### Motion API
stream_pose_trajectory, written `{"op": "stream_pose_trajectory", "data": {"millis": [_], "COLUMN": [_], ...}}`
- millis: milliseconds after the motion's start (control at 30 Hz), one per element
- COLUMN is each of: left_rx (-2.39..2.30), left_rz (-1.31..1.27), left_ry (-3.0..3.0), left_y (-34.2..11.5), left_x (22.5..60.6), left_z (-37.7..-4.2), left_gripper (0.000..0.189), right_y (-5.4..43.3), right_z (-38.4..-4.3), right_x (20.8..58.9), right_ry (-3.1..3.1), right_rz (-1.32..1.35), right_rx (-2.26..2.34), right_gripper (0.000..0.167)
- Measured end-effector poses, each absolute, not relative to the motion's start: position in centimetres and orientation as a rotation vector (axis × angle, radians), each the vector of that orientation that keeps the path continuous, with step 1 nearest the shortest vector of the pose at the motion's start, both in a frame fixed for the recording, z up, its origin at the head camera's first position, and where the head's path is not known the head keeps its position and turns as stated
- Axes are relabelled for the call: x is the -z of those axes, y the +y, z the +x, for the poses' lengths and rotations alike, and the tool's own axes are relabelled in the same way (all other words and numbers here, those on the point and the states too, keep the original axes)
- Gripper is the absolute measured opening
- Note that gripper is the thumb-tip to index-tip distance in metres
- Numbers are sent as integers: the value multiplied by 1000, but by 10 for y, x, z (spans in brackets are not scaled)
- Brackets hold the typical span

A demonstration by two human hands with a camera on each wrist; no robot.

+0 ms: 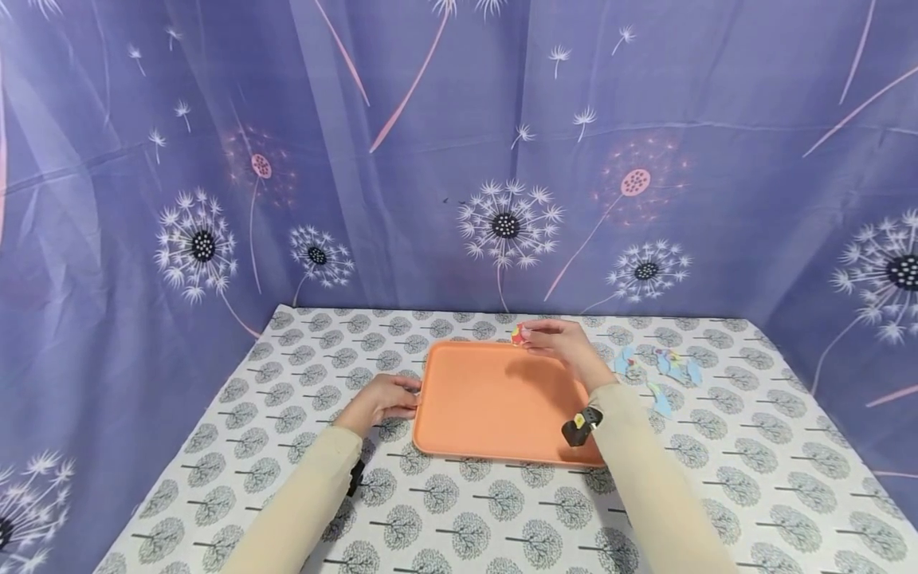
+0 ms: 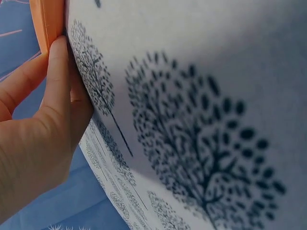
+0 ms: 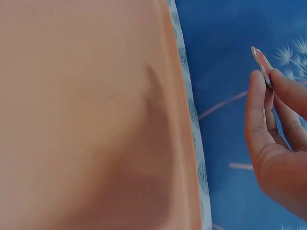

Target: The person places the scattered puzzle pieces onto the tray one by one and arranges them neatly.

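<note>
An orange rectangular tray (image 1: pixel 495 402) lies on the patterned cloth. My left hand (image 1: pixel 387 399) holds its left rim between thumb and fingers; in the left wrist view, the fingertips meet the tray's edge (image 2: pixel 48 21). Above the tray's far rim, my right hand (image 1: pixel 562 343) pinches a small red and yellow puzzle piece (image 1: pixel 518 334). The right wrist view shows the piece (image 3: pixel 262 64) nearly edge-on between thumb and fingertips, thin like cardboard, raised clear of the tray (image 3: pixel 86 96). No piece shows on the visible part of the tray.
Several light-blue puzzle pieces (image 1: pixel 670 365) with coloured patches lie loose right of the tray, one (image 1: pixel 659 400) nearer than the others. The tree-print tablecloth (image 1: pixel 287 470) covers the table. A purple dandelion curtain (image 1: pixel 430 199) hangs behind and along both sides.
</note>
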State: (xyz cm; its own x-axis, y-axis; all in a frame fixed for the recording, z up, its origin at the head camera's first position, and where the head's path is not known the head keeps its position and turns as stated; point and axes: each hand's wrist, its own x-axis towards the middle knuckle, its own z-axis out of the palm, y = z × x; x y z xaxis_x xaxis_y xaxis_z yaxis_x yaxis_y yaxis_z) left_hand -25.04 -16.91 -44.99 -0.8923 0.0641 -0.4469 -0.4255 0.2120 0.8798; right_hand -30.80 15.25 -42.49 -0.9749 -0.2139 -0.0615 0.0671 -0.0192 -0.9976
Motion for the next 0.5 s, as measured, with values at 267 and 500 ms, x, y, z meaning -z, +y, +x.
{"op": "stream_pose_trajectory", "data": {"millis": [267, 500], "left_rx": [-1728, -1718], "left_rz": [-319, -316], "left_ry": [2107, 2131], "left_y": [-169, -169], "left_x": [452, 453], "left_z": [-251, -251], "left_gripper": [42, 40], "right_y": [118, 82], "right_z": [-313, -318], "right_x": [425, 421], "right_ry": [2064, 2024], "right_rz": [-184, -139], "right_rx": [2102, 2125], "right_gripper": [36, 32]}}
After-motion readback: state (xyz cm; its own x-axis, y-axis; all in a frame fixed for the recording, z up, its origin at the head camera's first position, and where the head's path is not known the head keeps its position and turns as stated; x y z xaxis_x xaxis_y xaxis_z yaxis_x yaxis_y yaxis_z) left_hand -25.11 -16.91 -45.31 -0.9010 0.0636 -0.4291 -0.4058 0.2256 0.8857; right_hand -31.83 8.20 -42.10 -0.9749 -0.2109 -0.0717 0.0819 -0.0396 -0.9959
